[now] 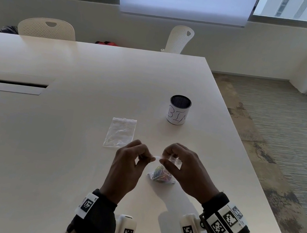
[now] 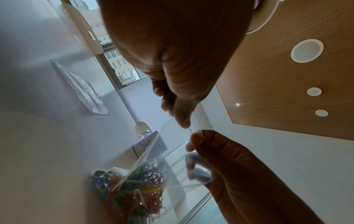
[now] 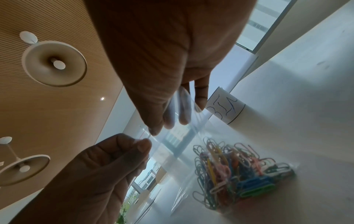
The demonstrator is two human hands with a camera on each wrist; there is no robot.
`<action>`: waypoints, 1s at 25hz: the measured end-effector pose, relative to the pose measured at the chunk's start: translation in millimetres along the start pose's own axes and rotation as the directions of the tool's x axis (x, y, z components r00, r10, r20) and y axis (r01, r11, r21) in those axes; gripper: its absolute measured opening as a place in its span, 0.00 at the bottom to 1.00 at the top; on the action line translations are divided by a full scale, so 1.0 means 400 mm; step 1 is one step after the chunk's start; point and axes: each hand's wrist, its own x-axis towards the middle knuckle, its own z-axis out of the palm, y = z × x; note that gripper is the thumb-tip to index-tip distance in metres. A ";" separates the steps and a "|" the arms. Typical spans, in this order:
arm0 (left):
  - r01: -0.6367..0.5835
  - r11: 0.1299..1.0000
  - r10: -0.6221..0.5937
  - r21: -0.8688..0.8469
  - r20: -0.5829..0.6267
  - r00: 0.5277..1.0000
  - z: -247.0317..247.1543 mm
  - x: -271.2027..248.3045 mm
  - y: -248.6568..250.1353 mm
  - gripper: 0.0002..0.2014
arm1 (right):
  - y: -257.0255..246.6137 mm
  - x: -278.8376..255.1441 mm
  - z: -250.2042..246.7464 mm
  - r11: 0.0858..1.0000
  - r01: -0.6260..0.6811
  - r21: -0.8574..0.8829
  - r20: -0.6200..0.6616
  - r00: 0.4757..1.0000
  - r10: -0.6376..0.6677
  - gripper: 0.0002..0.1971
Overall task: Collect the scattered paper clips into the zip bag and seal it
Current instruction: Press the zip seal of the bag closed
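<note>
Both hands pinch the top edge of a zip bag full of paper clips, held upright over the worktop.

The left hand [image 1: 126, 164] grips the left end of the zip bag [image 1: 162, 173] between thumb and fingers, and the right hand [image 1: 182, 168] pinches the strip just beside it, the two hands close together. The bag's bottom rests on the worktop [image 1: 63, 142], with the coloured paper clips [image 1: 161, 175] bunched inside at its base. A second, empty clear bag [image 1: 120, 132] lies flat just beyond the left hand. A mesh cup [image 1: 179, 109] with a handwritten paper label stands farther back on the right.
</note>
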 end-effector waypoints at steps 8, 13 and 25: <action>0.134 0.988 -0.111 -0.071 0.257 0.960 0.000 -0.005 -0.019 0.28 | 0.012 0.004 -0.022 0.985 -0.048 0.164 -0.014 0.999 0.051 0.04; 0.280 0.934 -0.157 -0.223 0.447 0.880 0.004 -0.024 -0.021 0.21 | -0.020 0.017 -0.041 0.938 -0.050 0.343 0.051 0.998 0.034 0.04; 0.592 0.613 -0.512 -0.523 0.309 0.802 0.025 -0.029 -0.024 0.11 | 0.026 -0.006 0.061 0.482 -0.549 0.683 0.478 0.835 0.273 0.25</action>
